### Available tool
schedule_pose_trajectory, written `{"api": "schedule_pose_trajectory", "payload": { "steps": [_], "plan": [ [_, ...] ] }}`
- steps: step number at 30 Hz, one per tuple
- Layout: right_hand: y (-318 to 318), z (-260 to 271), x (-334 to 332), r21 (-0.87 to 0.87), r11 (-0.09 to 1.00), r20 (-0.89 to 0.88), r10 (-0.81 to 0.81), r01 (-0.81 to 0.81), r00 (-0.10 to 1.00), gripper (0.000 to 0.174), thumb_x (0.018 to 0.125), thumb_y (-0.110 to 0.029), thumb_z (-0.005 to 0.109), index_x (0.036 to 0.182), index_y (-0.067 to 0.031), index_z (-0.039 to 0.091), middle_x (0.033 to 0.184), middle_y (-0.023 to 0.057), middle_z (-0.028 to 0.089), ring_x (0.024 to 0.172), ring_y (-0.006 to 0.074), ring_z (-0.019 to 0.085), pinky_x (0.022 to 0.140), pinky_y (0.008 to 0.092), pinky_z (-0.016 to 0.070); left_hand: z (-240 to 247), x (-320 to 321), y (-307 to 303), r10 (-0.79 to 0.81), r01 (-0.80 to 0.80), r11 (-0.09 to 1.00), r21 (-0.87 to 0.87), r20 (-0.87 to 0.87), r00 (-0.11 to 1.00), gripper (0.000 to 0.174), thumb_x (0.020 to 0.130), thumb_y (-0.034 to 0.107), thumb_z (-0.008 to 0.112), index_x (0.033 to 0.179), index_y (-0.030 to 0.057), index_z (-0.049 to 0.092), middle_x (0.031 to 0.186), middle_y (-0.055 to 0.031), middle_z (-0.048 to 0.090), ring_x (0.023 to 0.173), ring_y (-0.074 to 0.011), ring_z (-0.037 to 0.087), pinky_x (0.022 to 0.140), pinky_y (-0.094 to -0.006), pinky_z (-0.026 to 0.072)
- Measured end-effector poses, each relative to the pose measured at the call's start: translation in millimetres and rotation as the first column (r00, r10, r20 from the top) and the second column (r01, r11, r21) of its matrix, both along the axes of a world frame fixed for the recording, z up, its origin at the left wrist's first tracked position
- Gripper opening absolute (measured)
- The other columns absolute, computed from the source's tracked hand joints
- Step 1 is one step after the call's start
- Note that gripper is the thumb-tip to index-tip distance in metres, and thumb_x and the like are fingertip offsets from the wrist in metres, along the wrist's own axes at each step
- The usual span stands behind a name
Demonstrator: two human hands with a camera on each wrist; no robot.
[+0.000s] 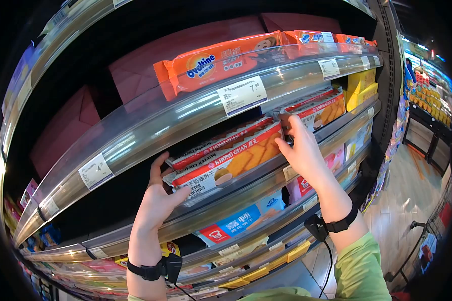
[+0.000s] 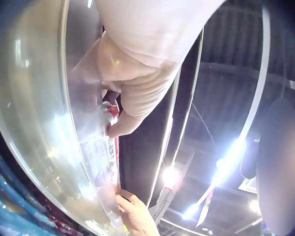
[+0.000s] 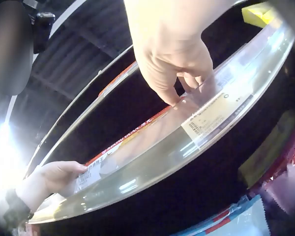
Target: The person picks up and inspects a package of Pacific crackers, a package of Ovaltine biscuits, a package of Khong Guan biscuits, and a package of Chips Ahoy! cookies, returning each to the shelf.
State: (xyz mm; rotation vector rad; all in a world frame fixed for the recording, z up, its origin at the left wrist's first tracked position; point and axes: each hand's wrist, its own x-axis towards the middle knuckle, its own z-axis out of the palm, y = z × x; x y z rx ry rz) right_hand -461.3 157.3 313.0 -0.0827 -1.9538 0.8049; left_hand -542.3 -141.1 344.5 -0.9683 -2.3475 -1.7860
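A Khong Guan butter coconut biscuit pack (image 1: 246, 163), red, white and orange, lies lengthwise at the front of a shelf, with similar packs behind it. My left hand (image 1: 153, 203) holds its left end, thumb on the front face and fingers round the back. At the opposite end my right hand (image 1: 306, 153) grips the pack, its thumb in front and fingers behind the top corner. In the right wrist view the pack (image 3: 130, 140) stretches between both hands behind the clear shelf lip. The left wrist view shows my left thumb pressed near the pack's end.
Orange Ovaltine packs (image 1: 221, 65) line the shelf above, behind a transparent front edge with price tags (image 1: 242, 95). More Khong Guan packs (image 1: 326, 110) and yellow boxes (image 1: 361, 90) sit to the right. A blue-and-white biscuit pack (image 1: 243, 218) is on the shelf below.
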Motion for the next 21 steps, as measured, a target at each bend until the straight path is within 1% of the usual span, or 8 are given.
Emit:
{"api": "schedule_pose_trajectory", "payload": {
  "steps": [3, 4, 8, 10, 15, 18, 19, 21],
  "plan": [
    [3, -9, -4, 0.119, 0.992, -0.113, -0.018, 0.031, 0.993, 0.037, 0.08, -0.001, 0.066, 0.114, -0.0017, 0.05, 0.104, 0.0187, 0.058, 0.093, 0.0395, 0.059, 0.079, 0.042, 0.0494, 0, -3, -1, -0.028, 0.028, 1.0, 0.001, 0.005, 1.0, 0.079, 0.078, 0.0, 0.07, 0.146, 0.0062, 0.03, 0.126, -0.0205, 0.053, 0.11, -0.0218, 0.057, 0.091, -0.0295, 0.0487],
    [3, -11, -7, 0.103, 0.993, -0.148, -0.043, 0.059, 0.988, 0.039, 0.077, 0.002, 0.069, 0.113, -0.0011, 0.054, 0.098, 0.0143, 0.058, 0.081, 0.0297, 0.059, 0.075, 0.0351, 0.0487, 0, -3, 0, -0.025, 0.025, 1.0, 0.003, 0.004, 1.0, 0.079, 0.078, 0.0, 0.07, 0.146, 0.0062, 0.03, 0.126, -0.0205, 0.053, 0.11, -0.0218, 0.057, 0.091, -0.0295, 0.0487],
    [5, -10, -8, 0.086, 0.994, -0.134, -0.057, 0.069, 0.989, 0.039, 0.077, 0.002, 0.069, 0.113, -0.001, 0.055, 0.097, 0.0144, 0.058, 0.082, 0.0283, 0.06, 0.074, 0.0343, 0.0489, -3, -5, 3, -0.062, 0.062, 0.998, 0.026, 0.003, 0.998, 0.076, 0.081, -0.004, 0.066, 0.146, 0.0055, 0.029, 0.125, -0.0186, 0.055, 0.109, -0.0203, 0.058, 0.09, -0.0288, 0.049],
    [3, -8, -7, 0.057, 0.996, -0.095, -0.059, 0.065, 0.994, 0.036, 0.078, 0.002, 0.067, 0.111, -0.0013, 0.053, 0.1, 0.0169, 0.058, 0.088, 0.0346, 0.061, 0.077, 0.04, 0.0499, -4, -6, 2, -0.071, 0.071, 0.997, 0.043, 0.004, 0.997, 0.074, 0.082, -0.005, 0.065, 0.146, 0.0049, 0.03, 0.124, -0.0181, 0.055, 0.109, -0.0198, 0.058, 0.089, -0.0287, 0.0491],
    [3, -11, -10, 0.059, 0.996, -0.102, -0.06, 0.066, 0.993, 0.036, 0.078, 0.003, 0.066, 0.112, -0.0023, 0.054, 0.101, 0.0163, 0.059, 0.087, 0.0324, 0.06, 0.078, 0.0384, 0.0499, -3, -5, 1, -0.033, 0.031, 0.999, -0.026, -0.054, 0.998, 0.077, 0.081, -0.001, 0.069, 0.146, 0.0032, 0.028, 0.124, -0.0175, 0.055, 0.104, -0.019, 0.059, 0.087, -0.0277, 0.0501],
    [-4, -15, -5, 0.029, 0.997, -0.158, -0.067, 0.073, 0.985, 0.034, 0.079, 0.002, 0.065, 0.112, -0.0016, 0.056, 0.101, 0.0154, 0.06, 0.091, 0.0309, 0.06, 0.081, 0.0368, 0.0488, 0, 3, 2, 0.029, -0.033, 0.998, -0.053, -0.066, 0.997, 0.078, 0.081, -0.001, 0.068, 0.146, 0.0042, 0.026, 0.132, -0.0188, 0.05, 0.114, -0.0221, 0.055, 0.094, -0.0325, 0.0467],
    [-11, -17, 6, 0.036, 0.995, -0.282, -0.076, 0.09, 0.956, 0.032, 0.08, 0.002, 0.064, 0.111, -0.0005, 0.056, 0.102, 0.0153, 0.06, 0.092, 0.0305, 0.06, 0.083, 0.0364, 0.0478, -6, 1, 2, 0.027, -0.031, 0.998, -0.052, -0.068, 0.997, 0.078, 0.081, -0.001, 0.068, 0.146, 0.0042, 0.026, 0.132, -0.0188, 0.05, 0.114, -0.0221, 0.055, 0.094, -0.0325, 0.0467],
    [-22, -27, 31, 0.087, 0.988, -0.411, -0.078, 0.124, 0.908, 0.029, 0.082, 0.003, 0.061, 0.111, 0.0016, 0.057, 0.104, 0.0152, 0.061, 0.095, 0.0298, 0.059, 0.087, 0.0364, 0.0461, -28, -2, 0, 0.283, -0.151, 0.939, 0.309, -0.445, 0.849, 0.071, 0.083, 0.0, 0.063, 0.144, 0.002, 0.027, 0.139, -0.0206, 0.041, 0.126, -0.0274, 0.045, 0.103, -0.0398, 0.0402]
  ]
}}
